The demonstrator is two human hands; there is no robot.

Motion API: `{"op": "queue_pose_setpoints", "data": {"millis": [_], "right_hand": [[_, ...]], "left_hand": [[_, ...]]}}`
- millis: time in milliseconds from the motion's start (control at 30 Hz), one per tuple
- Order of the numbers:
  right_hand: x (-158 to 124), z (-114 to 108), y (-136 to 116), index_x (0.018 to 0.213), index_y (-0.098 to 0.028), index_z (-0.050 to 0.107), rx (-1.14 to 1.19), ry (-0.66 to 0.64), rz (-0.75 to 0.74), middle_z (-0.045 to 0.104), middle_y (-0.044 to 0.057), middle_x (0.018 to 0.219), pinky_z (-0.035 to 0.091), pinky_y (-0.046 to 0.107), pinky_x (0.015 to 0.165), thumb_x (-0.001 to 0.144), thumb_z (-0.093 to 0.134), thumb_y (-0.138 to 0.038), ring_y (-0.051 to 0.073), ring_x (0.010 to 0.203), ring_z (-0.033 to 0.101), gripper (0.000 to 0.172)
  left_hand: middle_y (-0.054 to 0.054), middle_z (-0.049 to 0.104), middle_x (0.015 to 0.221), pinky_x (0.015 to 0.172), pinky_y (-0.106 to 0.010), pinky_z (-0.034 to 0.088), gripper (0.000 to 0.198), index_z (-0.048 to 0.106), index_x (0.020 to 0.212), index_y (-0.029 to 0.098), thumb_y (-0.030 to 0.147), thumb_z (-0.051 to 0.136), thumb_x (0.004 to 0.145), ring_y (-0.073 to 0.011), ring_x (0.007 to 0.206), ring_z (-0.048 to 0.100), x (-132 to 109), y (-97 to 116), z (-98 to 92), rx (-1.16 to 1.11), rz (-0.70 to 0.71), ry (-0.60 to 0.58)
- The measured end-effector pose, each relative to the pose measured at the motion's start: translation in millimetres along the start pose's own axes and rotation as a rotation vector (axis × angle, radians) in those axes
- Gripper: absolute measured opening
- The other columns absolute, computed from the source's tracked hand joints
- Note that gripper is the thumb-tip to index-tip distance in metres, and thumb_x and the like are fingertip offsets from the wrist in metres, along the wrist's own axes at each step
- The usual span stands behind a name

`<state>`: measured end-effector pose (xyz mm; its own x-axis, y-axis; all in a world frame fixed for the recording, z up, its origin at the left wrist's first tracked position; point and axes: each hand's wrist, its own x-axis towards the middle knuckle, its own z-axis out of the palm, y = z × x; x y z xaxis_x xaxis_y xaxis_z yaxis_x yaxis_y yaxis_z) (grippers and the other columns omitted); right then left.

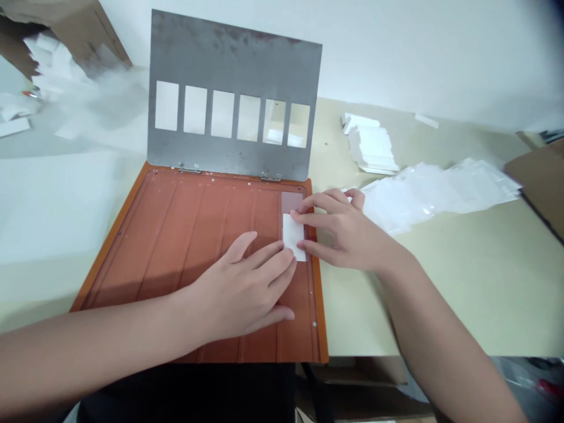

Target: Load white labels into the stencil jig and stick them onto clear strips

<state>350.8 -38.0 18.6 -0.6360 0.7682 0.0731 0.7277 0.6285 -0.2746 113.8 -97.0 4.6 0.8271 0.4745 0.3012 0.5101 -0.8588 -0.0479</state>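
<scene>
A small white card (292, 234) lies in the rightmost channel of an orange board (185, 235). My right hand (341, 229) grips this card from the right, its fingertips at the card's upper left and lower right. From the left, my left hand (247, 288) rests over the board with fingers stretched out, fingertips touching the card's left edge. Just above the card, a thin greyish strip (291, 201) shows in the same channel. Hinged to the board's far edge, a grey metal plate (233, 64) with several rectangular cut-outs stands raised.
Right of the board are a stack of white cards (372, 147) and a fanned row of clear plastic sleeves (432, 194). At the far left, white pieces and filmy plastic (101, 100) lie before a cardboard box (83, 29). Another box (541, 182) stands at the right edge.
</scene>
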Motion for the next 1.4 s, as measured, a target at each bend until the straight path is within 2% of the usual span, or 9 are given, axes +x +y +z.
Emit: {"op": "queue_pose_setpoints", "data": {"millis": [167, 300, 433, 600, 767, 900, 1133, 1400], "right_hand": [[0.1, 0.8, 0.7, 0.114, -0.025, 0.07, -0.003, 0.014, 0.005, 0.064, 0.008, 0.118, 0.024, 0.047, 0.091, 0.098, 0.05, -0.04, 0.027, 0.105, 0.052, 0.029], [1.0, 1.8, 1.6, 0.112, -0.025, 0.07, -0.013, 0.016, 0.006, 0.064, 0.007, 0.119, 0.023, 0.046, 0.089, 0.097, 0.054, -0.04, 0.026, 0.106, 0.053, 0.026], [1.3, 2.8, 1.7, 0.111, -0.026, 0.07, -0.028, 0.024, 0.008, 0.064, 0.007, 0.118, 0.023, 0.045, 0.089, 0.097, 0.055, -0.038, 0.026, 0.106, 0.053, 0.024], [0.9, 4.7, 1.8, 0.109, -0.026, 0.07, -0.046, 0.041, 0.004, 0.065, 0.007, 0.117, 0.023, 0.045, 0.089, 0.098, 0.054, -0.038, 0.026, 0.105, 0.054, 0.023], [1.1, 5.2, 2.2, 0.11, -0.025, 0.07, -0.045, 0.051, -0.004, 0.065, 0.006, 0.117, 0.023, 0.046, 0.09, 0.097, 0.056, -0.038, 0.025, 0.105, 0.054, 0.023], [1.0, 5.0, 2.3, 0.11, -0.025, 0.07, -0.037, 0.048, -0.004, 0.065, 0.007, 0.117, 0.022, 0.046, 0.091, 0.098, 0.055, -0.038, 0.025, 0.105, 0.053, 0.023], [0.5, 7.0, 3.3, 0.113, -0.025, 0.069, -0.052, 0.074, -0.024, 0.066, 0.007, 0.117, 0.021, 0.046, 0.091, 0.099, 0.052, -0.038, 0.025, 0.104, 0.053, 0.026], [1.1, 10.3, 5.3, 0.109, -0.025, 0.071, -0.041, 0.121, -0.037, 0.067, 0.005, 0.109, 0.023, 0.043, 0.087, 0.103, 0.042, -0.028, 0.022, 0.098, 0.053, 0.03]], "left_hand": [[-0.013, 0.069, 0.124, 0.109, -0.046, 0.031, 0.05, 0.062, 0.124, 0.009, 0.045, 0.032, 0.106, -0.0247, 0.118, 0.061, -0.8, 0.5, 1.7, 0.005, -0.004, -0.002], [-0.013, 0.067, 0.124, 0.108, -0.046, 0.031, 0.048, 0.062, 0.124, 0.01, 0.046, 0.038, 0.104, -0.0248, 0.117, 0.06, 0.0, -0.2, 1.0, -0.003, -0.003, -0.007], [-0.012, 0.065, 0.12, 0.101, -0.046, 0.034, 0.047, 0.062, 0.124, 0.012, 0.049, 0.049, 0.099, -0.0262, 0.11, 0.06, 0.8, -4.4, -4.0, -0.002, -0.019, -0.031], [-0.01, 0.065, 0.11, 0.09, -0.045, 0.035, 0.043, 0.066, 0.121, 0.02, 0.051, 0.052, 0.095, -0.0259, 0.097, 0.057, -0.7, -9.1, -9.4, -0.008, -0.029, -0.05], [-0.01, 0.064, 0.119, 0.089, -0.043, 0.032, 0.045, 0.065, 0.124, 0.021, 0.053, 0.051, 0.095, -0.0272, 0.104, 0.053, -1.9, -8.3, -9.1, -0.017, -0.008, -0.033], [-0.009, 0.065, 0.125, 0.089, -0.043, 0.032, 0.049, 0.062, 0.129, 0.018, 0.052, 0.047, 0.098, -0.0266, 0.107, 0.053, -0.6, -8.4, -11.2, -0.034, -0.015, -0.083], [-0.01, 0.064, 0.124, 0.088, -0.044, 0.032, 0.051, 0.062, 0.128, 0.016, 0.054, 0.047, 0.097, -0.0273, 0.107, 0.053, -1.2, -8.8, -9.7, -0.026, -0.027, -0.09], [-0.009, 0.064, 0.125, 0.087, -0.044, 0.031, 0.05, 0.063, 0.127, 0.018, 0.054, 0.046, 0.097, -0.0272, 0.106, 0.052, -1.2, -9.1, -10.5, -0.02, -0.022, -0.094]]}}
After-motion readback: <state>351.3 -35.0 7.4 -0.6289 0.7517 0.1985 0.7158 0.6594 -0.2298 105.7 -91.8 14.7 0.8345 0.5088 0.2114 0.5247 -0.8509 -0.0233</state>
